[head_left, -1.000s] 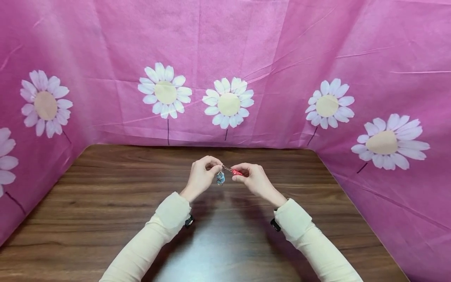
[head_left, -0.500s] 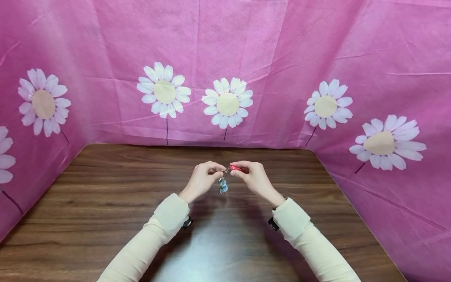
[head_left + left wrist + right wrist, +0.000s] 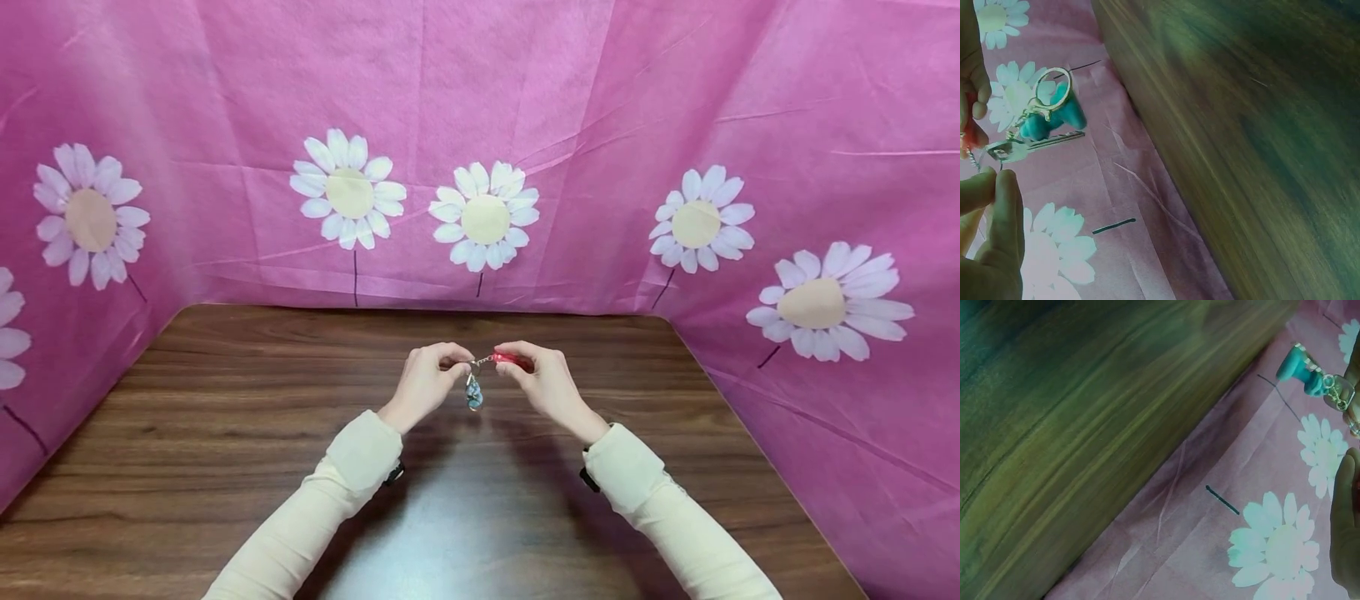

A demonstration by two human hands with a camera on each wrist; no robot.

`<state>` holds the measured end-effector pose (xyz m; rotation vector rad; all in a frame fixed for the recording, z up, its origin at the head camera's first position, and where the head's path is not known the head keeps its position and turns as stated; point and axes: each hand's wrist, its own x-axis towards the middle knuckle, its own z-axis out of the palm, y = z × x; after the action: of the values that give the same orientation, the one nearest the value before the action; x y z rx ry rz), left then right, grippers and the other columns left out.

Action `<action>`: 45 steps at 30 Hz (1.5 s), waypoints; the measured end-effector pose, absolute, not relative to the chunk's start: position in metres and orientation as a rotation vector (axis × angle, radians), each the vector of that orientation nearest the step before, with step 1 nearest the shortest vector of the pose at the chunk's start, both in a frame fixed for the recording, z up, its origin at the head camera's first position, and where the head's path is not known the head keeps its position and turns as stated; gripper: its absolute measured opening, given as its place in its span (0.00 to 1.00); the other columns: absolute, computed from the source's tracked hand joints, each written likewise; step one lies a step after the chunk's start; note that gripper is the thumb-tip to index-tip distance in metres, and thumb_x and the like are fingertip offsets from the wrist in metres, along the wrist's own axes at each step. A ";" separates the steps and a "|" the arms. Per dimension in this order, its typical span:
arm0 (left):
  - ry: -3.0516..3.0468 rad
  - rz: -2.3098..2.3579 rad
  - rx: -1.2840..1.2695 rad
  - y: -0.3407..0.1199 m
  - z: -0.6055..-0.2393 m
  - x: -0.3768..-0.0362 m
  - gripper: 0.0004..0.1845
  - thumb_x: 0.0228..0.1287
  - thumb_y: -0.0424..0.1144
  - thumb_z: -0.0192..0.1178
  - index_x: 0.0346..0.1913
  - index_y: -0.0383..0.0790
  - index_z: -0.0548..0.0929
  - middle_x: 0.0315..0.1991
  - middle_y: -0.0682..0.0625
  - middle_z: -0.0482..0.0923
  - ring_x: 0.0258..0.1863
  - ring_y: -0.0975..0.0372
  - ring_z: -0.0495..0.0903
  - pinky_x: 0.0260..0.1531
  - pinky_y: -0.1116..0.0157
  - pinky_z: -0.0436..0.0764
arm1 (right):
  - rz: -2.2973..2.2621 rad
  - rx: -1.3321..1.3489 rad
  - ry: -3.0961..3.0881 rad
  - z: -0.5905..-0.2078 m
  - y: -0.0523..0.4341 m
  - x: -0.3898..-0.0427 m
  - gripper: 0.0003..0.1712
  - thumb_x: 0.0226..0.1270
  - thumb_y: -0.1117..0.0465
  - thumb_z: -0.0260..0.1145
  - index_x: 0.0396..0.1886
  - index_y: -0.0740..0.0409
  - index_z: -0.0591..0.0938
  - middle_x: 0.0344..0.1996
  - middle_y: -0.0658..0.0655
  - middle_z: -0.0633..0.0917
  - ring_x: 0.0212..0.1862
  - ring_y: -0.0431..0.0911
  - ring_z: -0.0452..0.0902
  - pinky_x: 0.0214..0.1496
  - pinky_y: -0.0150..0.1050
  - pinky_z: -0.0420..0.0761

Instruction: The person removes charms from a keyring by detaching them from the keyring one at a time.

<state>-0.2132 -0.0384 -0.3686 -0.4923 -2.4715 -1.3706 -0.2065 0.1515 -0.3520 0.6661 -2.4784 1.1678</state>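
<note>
Above the middle of the brown wooden table (image 3: 225, 417), both hands hold a small keychain. My left hand (image 3: 429, 379) pinches the short metal chain (image 3: 482, 361) at its left end. My right hand (image 3: 542, 379) pinches the red piece (image 3: 512, 359) at the chain's right end. A blue charm (image 3: 474, 394) with a metal ring hangs below the chain between the hands. In the left wrist view the blue charm (image 3: 1047, 115), its ring and a small key dangle beside my fingers (image 3: 1004, 206). In the right wrist view the blue charm (image 3: 1300, 369) shows at the top right.
A pink cloth with white daisies (image 3: 483, 217) hangs behind the table and along both sides. Cream sleeves (image 3: 360, 454) cover both forearms, and each wrist wears a dark strap (image 3: 588, 479).
The hands have stayed close together over the table. The blue charm swung a little below the chain, and the right hand's red piece rose slightly.
</note>
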 end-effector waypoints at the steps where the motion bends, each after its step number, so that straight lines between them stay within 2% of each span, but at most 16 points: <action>1: -2.468 -1.373 -0.497 -0.038 -0.368 -0.213 0.06 0.53 0.32 0.63 0.34 0.44 0.86 0.31 0.53 0.84 0.32 0.62 0.83 0.35 0.66 0.80 | 1.177 0.662 -2.481 -0.352 0.152 -0.207 0.12 0.55 0.65 0.67 0.40 0.61 0.83 0.31 0.56 0.87 0.30 0.47 0.82 0.28 0.32 0.77; 5: -2.458 -1.370 -0.525 -0.037 -0.368 -0.213 0.06 0.53 0.31 0.63 0.34 0.43 0.86 0.32 0.52 0.84 0.31 0.63 0.82 0.33 0.67 0.79 | 1.172 0.651 -2.489 -0.353 0.152 -0.210 0.11 0.54 0.65 0.67 0.39 0.61 0.84 0.31 0.56 0.87 0.30 0.45 0.82 0.28 0.29 0.77; 13: -2.480 -1.368 -0.536 -0.038 -0.370 -0.215 0.02 0.53 0.33 0.64 0.30 0.42 0.86 0.29 0.53 0.83 0.28 0.65 0.80 0.31 0.70 0.78 | 1.037 0.720 -2.510 -0.354 0.152 -0.212 0.15 0.43 0.65 0.74 0.35 0.62 0.86 0.31 0.55 0.85 0.35 0.44 0.82 0.36 0.32 0.80; 18: -2.460 -1.374 -0.518 -0.037 -0.369 -0.218 0.03 0.53 0.32 0.63 0.29 0.44 0.84 0.26 0.53 0.79 0.28 0.65 0.79 0.32 0.69 0.78 | 0.715 0.799 -2.466 -0.353 0.153 -0.208 0.10 0.48 0.63 0.72 0.33 0.59 0.86 0.29 0.52 0.86 0.32 0.42 0.82 0.34 0.36 0.80; 22: -2.415 -1.398 -0.519 -0.038 -0.367 -0.219 0.03 0.53 0.31 0.63 0.30 0.42 0.84 0.27 0.52 0.80 0.29 0.63 0.80 0.33 0.67 0.78 | 0.613 0.817 -2.445 -0.351 0.152 -0.208 0.11 0.49 0.60 0.72 0.33 0.58 0.85 0.32 0.51 0.84 0.34 0.43 0.81 0.37 0.39 0.79; 25: -2.393 -1.423 -0.481 -0.041 -0.367 -0.219 0.02 0.54 0.31 0.63 0.30 0.41 0.84 0.27 0.51 0.82 0.29 0.62 0.80 0.33 0.66 0.78 | 0.641 0.838 -2.440 -0.350 0.150 -0.209 0.13 0.46 0.59 0.73 0.33 0.58 0.85 0.32 0.52 0.82 0.34 0.43 0.81 0.36 0.38 0.79; 32: -2.354 -1.498 -0.426 -0.044 -0.365 -0.218 0.02 0.53 0.30 0.64 0.30 0.39 0.84 0.26 0.49 0.83 0.26 0.64 0.79 0.30 0.69 0.76 | 0.700 0.863 -2.380 -0.352 0.148 -0.212 0.10 0.45 0.67 0.73 0.32 0.59 0.86 0.27 0.51 0.83 0.29 0.40 0.80 0.31 0.32 0.79; 45: -2.285 -1.678 -0.294 -0.039 -0.366 -0.219 0.03 0.53 0.31 0.64 0.32 0.39 0.84 0.27 0.47 0.82 0.26 0.66 0.75 0.31 0.70 0.72 | 0.980 0.771 -2.371 -0.357 0.152 -0.214 0.11 0.48 0.65 0.73 0.34 0.61 0.86 0.29 0.54 0.86 0.30 0.42 0.83 0.30 0.27 0.80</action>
<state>-0.2193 -0.0393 -0.3663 -0.2940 -2.2853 -1.6777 -0.2141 0.1524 -0.3573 0.7710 -2.3708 0.9801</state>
